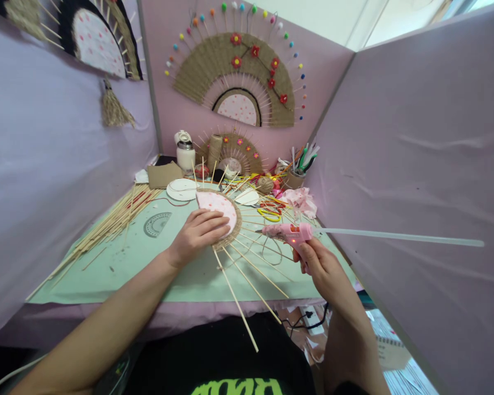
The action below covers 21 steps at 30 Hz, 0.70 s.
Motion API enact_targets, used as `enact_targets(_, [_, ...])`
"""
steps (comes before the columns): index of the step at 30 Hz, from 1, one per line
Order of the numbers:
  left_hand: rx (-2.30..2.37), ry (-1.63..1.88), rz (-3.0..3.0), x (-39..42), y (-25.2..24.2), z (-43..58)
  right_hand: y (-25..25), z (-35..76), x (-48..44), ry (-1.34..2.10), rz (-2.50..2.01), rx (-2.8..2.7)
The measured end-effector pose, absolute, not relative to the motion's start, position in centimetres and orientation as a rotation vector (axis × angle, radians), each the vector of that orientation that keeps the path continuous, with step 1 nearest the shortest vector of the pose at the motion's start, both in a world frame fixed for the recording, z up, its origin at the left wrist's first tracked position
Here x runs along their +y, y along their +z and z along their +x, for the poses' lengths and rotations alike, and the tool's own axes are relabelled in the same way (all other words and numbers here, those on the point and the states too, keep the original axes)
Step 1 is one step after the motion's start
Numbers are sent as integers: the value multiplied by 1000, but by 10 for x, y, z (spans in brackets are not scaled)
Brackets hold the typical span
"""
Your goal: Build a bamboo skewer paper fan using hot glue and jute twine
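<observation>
A black top (220, 354) bears bright green lettering (239, 387).

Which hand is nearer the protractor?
Left. The left hand is right of the protractor, on the dotted half-circle; the right hand, holding the glue gun, is farther right.

Head-worn view looks forward, downward

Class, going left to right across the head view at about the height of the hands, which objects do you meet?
Bundle of thin sticks, protractor, spotted half-disc, pink glue gun, translucent glue stick.
</observation>
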State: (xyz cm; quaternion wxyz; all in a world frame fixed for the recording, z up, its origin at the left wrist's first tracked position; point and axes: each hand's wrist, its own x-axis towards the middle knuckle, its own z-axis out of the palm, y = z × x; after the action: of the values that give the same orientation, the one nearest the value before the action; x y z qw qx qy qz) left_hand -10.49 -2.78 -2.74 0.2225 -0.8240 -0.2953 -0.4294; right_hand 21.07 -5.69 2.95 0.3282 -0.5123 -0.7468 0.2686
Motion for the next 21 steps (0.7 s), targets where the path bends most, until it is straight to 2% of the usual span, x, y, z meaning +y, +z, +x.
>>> enact_targets(21, [-820, -1193, -2274, -27, -28, -104, 31, 211, -56, 691, -1346, -1972])
